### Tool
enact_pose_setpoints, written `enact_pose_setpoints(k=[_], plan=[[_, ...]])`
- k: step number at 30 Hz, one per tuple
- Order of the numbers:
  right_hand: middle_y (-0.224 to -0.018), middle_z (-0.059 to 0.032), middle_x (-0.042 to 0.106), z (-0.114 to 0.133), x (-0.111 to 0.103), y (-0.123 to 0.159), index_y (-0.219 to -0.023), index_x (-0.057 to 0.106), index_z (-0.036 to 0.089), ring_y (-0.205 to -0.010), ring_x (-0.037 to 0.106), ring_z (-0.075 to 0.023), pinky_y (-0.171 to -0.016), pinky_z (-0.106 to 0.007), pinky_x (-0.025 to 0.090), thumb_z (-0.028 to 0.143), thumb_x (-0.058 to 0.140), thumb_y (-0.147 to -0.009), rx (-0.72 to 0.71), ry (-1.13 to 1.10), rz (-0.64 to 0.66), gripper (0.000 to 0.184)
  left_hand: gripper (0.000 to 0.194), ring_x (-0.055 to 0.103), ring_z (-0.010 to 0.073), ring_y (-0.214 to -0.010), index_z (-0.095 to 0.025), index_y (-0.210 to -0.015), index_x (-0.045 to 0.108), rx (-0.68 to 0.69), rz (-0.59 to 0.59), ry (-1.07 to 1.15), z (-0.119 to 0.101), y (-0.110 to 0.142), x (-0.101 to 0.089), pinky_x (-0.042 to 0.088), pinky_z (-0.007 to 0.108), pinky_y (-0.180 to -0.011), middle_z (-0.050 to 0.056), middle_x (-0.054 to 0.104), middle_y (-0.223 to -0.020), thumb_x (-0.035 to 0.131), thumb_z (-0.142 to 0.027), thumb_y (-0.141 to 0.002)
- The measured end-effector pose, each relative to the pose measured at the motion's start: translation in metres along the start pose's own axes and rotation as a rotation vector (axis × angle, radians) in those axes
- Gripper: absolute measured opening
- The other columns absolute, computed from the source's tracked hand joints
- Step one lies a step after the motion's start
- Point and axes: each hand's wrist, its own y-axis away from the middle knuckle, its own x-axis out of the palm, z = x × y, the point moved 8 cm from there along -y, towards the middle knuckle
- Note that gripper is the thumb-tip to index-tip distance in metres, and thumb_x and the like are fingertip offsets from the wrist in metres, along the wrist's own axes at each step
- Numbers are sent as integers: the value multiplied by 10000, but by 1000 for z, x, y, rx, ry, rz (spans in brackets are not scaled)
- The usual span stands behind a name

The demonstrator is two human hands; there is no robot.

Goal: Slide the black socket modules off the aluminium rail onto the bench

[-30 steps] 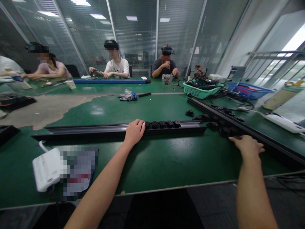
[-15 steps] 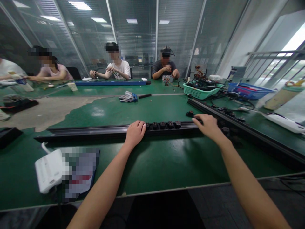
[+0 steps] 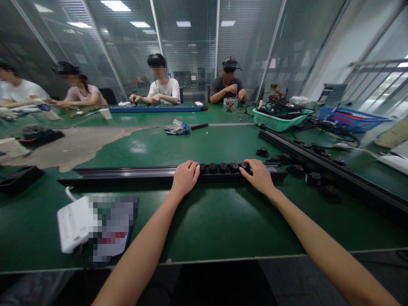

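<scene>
Just one wide head-worn cam here, looking forward and down from the person's own head, so the left hand (image 3: 185, 178) and right hand (image 3: 259, 176) sit close up on the near tabletop (image 3: 216, 225), with a co-worker (image 3: 164, 90) far across.

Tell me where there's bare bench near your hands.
Bare green mat lies between the black rail and the near edge, below the left hand and right hand. Another patch lies beyond the rail, before the cloth. Crowded: the right, around the loose black parts.
</scene>
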Motion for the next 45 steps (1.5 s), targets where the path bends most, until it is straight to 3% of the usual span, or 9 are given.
enact_pose_setpoints(k=[12,17,45], plan=[[-1146,-127,692,-4,-5,2,-1110,663,216,-1117,595,-314,-972,-471,467,574,485,-936,87,-114,-44,436,375,626,225,-995,-208,-1106,645,4,6,18,1,0,1,468,371,-908,89,670,-1096,303,-354,-1056],[-1091,-127,696,-14,-2,4,-1037,640,215,-1068,615,-311,-907,-448,483,634,535,-891,177,-145,-53,456,380,624,229,-994,-201,-1114,647,3,14,13,2,0,3,467,375,-910,90,669,-1097,303,-354,-1056],[-1050,-125,695,-19,-2,2,-952,606,222,-1011,618,-302,-877,-441,488,523,593,-851,237,-170,-65,318,382,624,229,-990,-202,-1102,642,7,6,18,1,-1,1,471,373,-905,91,669,-1094,297,-359,-1057]])
